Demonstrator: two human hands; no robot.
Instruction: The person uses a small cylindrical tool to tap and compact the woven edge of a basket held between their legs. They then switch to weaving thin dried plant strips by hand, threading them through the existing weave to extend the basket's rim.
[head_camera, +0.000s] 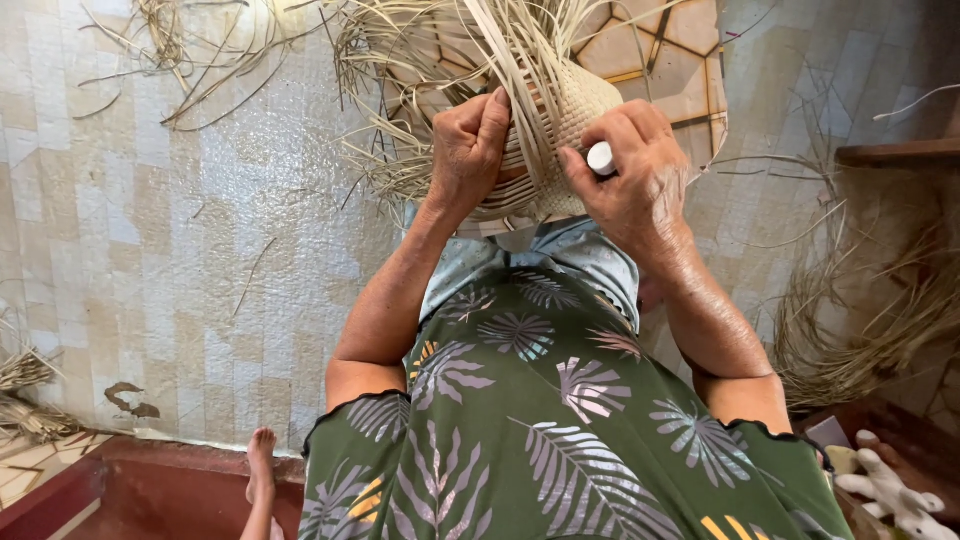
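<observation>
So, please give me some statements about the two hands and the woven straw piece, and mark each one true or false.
1. Both hands grip the woven straw piece. True.
2. The right hand holds a small white cylinder. True.
3. The left hand holds scissors. False: it pinches straw strips only.
4. The floor is dark carpet. False: pale tiles with loose straw.
5. A bare foot shows at lower left. True.

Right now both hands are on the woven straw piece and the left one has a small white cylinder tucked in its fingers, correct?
Not quite. The small white cylinder is in the right hand, not the left. The left hand only pinches the straw strips. Both hands are indeed on the woven straw piece, as the head view shows.
</observation>
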